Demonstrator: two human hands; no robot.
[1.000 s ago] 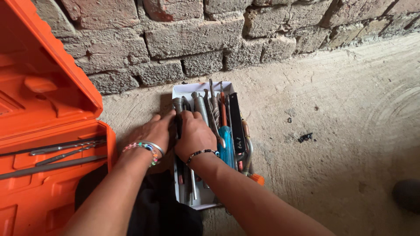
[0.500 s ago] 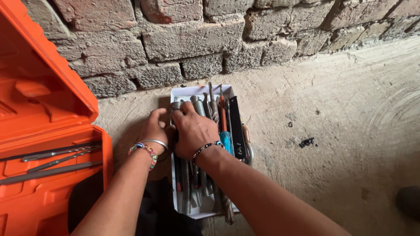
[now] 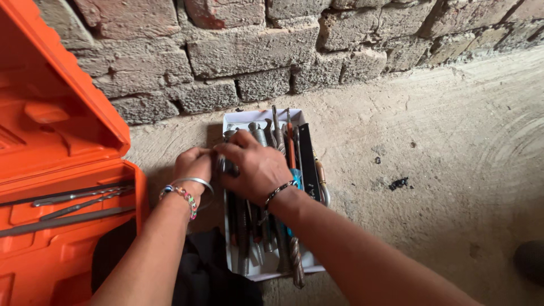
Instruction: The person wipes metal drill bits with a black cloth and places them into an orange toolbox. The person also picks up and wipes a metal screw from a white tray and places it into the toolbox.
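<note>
Drill bits (image 3: 266, 226) half-hidden under hands (image 3: 255, 167)

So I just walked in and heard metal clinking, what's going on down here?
A person crouches over a white tray of drill bits and long metal tools on the concrete floor by a brick wall. Both hands are in the tray: the right hand lies over the bits, the left hand at its left edge. An open orange tool case stands beside them.

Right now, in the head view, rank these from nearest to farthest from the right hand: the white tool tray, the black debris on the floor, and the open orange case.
1. White tool tray: directly under the right hand.
2. Black debris: on the floor, to the right.
3. Open orange case: far left, beyond the left hand.
</note>
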